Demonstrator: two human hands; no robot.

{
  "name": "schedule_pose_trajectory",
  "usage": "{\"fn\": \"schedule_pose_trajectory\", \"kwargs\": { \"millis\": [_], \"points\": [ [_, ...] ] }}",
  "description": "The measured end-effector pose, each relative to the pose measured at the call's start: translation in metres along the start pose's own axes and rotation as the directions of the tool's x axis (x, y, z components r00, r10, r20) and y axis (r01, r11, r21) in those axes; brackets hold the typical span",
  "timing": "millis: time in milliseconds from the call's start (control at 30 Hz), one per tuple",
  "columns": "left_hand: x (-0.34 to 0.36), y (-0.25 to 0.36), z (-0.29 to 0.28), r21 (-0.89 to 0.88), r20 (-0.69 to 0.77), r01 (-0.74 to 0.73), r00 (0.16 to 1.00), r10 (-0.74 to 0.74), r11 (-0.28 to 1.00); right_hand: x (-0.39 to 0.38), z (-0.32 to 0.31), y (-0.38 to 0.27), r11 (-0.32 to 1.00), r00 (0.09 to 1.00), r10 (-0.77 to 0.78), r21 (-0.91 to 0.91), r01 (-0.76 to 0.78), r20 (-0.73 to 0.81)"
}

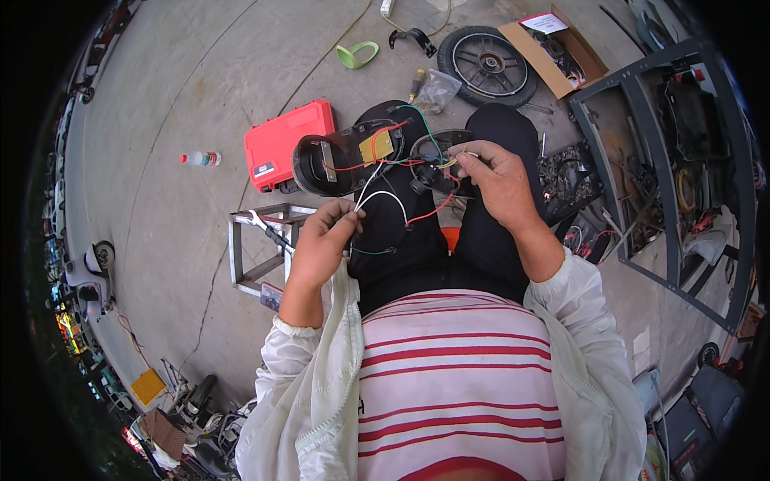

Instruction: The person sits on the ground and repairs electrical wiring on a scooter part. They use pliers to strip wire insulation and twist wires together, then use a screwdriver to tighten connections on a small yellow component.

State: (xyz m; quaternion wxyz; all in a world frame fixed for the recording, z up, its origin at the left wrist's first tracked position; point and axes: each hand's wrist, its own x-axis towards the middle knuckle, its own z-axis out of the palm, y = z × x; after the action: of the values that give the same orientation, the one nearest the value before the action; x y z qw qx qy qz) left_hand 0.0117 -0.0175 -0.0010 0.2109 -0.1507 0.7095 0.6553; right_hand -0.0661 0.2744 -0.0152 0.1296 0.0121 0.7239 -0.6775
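Across my lap lies an opened black plastic housing (309,178) with a round hollow end and a small yellow plate (375,147) fixed inside. Red, green and white wires spread out of it. My left hand (325,236), left of the housing's near side, pinches a white wire (392,195) between thumb and fingers. On the other side my right hand (504,183) is closed on thin yellowish wires (451,162), their ends partly covered by the fingertips. Next to those fingertips sits a second round black part (420,183), linked to the housing by wires.
A red tool case (287,143) and a metal frame stool (234,252) stand to my left, with a bottle (200,159) beyond. Ahead lie a screwdriver (417,82), a wheel (525,80) and a cardboard box (589,60). A grey metal rack (630,144) stands to my right.
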Motion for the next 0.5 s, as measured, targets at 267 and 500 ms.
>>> {"fn": "schedule_pose_trajectory", "kwargs": {
  "millis": [267,500],
  "points": [
    [-0.003,0.010,0.001,-0.015,-0.044,0.030,0.999,-0.030,0.999,0.000,0.002,0.003,0.999,1.000,-0.004,0.033,0.003,0.013],
    [0.003,0.003,-0.007,-0.131,0.067,-0.072,0.995,0.081,0.989,0.000,0.003,-0.001,0.999,1.000,-0.004,0.035,0.003,0.025]
  ]
}}
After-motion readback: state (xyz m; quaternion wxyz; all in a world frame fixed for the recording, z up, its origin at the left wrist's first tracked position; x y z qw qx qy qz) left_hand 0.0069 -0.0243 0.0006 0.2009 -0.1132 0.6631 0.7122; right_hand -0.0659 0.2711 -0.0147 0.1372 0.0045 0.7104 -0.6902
